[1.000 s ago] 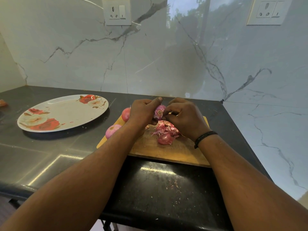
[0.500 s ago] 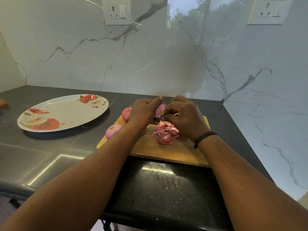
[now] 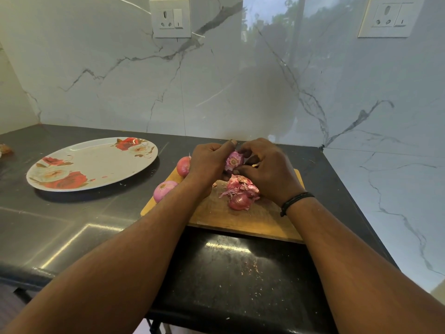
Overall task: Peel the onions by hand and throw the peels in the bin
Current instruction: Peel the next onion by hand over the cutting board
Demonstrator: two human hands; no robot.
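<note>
Both hands meet above the far edge of the cutting board (image 3: 240, 220), with a small pink onion (image 3: 233, 161) held between them. The left hand (image 3: 207, 165) grips it from the left, thumb on top; the right hand (image 3: 267, 169) pinches at its right side. A pile of peels (image 3: 240, 191) lies on the board directly below. Two more onions (image 3: 165, 189) sit at the board's left edge.

You're in a home kitchen: a dark stone bench (image 3: 60, 227) meets a marble-look wall (image 3: 101, 75) with sockets (image 3: 170, 18) at 12 and 1 o'clock, a flowered plate (image 3: 96, 160) sits at 10 o'clock, and onions (image 3: 163, 189) lie on a wooden board (image 3: 216, 213).
</note>
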